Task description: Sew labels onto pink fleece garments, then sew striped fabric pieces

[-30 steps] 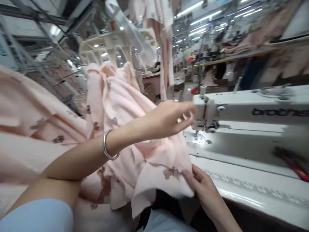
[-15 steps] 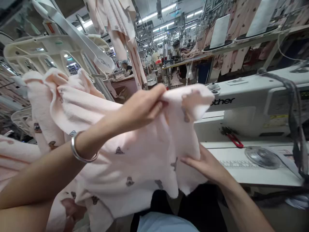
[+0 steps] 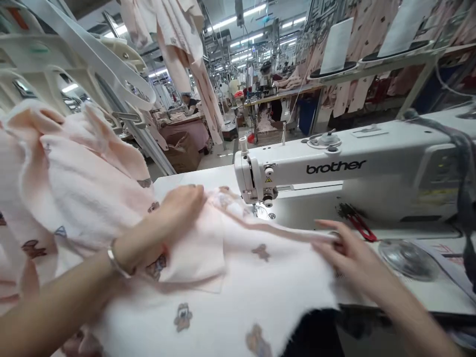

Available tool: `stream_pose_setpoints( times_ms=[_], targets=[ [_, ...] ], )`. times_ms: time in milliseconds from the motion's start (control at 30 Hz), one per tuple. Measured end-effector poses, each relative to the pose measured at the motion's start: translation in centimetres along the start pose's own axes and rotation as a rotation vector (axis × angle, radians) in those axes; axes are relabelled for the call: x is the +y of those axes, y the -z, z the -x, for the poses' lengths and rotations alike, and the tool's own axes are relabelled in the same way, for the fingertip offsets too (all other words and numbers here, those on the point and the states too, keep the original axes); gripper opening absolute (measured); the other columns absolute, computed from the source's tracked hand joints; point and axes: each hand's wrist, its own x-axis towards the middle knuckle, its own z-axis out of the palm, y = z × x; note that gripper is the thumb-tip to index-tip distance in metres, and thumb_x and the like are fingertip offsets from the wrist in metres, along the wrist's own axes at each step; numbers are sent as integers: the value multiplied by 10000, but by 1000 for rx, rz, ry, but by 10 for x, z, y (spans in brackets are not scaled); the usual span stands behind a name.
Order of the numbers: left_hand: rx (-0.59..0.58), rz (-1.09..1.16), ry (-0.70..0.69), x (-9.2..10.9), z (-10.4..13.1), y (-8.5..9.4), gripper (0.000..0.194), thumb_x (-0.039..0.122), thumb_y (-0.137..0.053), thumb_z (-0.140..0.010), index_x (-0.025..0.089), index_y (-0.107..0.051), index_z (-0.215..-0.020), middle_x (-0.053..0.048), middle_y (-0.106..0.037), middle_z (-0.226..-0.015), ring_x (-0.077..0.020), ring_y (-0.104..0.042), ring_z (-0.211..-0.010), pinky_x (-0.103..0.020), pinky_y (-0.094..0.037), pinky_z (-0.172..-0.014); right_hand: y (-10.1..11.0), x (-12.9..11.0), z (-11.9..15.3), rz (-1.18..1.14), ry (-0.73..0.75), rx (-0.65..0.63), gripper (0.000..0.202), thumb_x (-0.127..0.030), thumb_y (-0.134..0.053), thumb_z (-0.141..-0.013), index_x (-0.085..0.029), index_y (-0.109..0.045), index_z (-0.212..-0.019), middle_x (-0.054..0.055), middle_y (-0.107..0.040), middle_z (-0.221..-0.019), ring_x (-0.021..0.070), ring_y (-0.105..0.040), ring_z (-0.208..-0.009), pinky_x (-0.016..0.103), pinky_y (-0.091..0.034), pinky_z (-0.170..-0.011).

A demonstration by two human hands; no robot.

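A pale pink fleece garment piece (image 3: 238,267) printed with small bears stretches between my hands across the front of the sewing machine (image 3: 297,168). My left hand (image 3: 182,206), with a silver bangle on its wrist, is closed on the top edge of the fabric, left of the machine's needle area. At the right end of that edge, my right hand (image 3: 345,248) pinches the cloth between thumb and fingers; motion blurs it a little. The edge between the hands runs just in front of the presser foot, whose lamp is lit. Fabric hides part of the machine bed.
More pink fleece (image 3: 85,173) hangs from a cream plastic rack (image 3: 40,54) on the left. Red-handled snips (image 3: 360,225) and a clear round dish (image 3: 407,260) lie on the machine bed. White thread cones (image 3: 336,47) stand behind. Other people work farther back.
The fabric has come down from in front of the machine head and is spread out between the hands. My left hand has moved left and down; my right hand has shifted right to the edge.
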Motion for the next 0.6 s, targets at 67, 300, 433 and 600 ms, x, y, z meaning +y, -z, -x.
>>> stream_pose_setpoints(
  times_ms=[67,300,433,600],
  targets=[
    [-75,64,-65,0,8,-39,246,174,-357,-878,171,-587,-790,-91,-632,-785,-199,-601,-698,-305,-470,-657,-33,6,-12,261,196,130,490,-473,-452,-814,-199,-496,-1217,102,-603,-978,271,-587,-855,400,-495,-681],
    [-354,133,-216,30,25,-120,502,295,-516,-858,194,-408,-1338,-163,-358,-1430,-382,-331,-1308,-603,-372,-962,-111,-6,14,527,798,201,211,-148,-421,-874,-163,-578,-1014,121,-601,-1010,243,-567,-971,368,-484,-790],
    [-357,129,-44,9,-30,-138,448,327,-412,-906,160,-415,-1321,-199,-358,-1418,-412,-282,-1319,-646,-373,-905,-166,-17,25,422,1039,274,236,-50,-393,-809,-175,-590,-775,55,-651,-831,186,-611,-799,318,-492,-728],
    [-217,198,23,-11,-72,-143,324,256,-397,-898,143,-523,-1174,-191,-495,-1284,-322,-412,-1244,-499,-424,-932,-201,-10,28,383,1014,326,242,-67,-384,-810,-130,-617,-819,99,-674,-937,228,-605,-974,359,-466,-892]
  ],
)
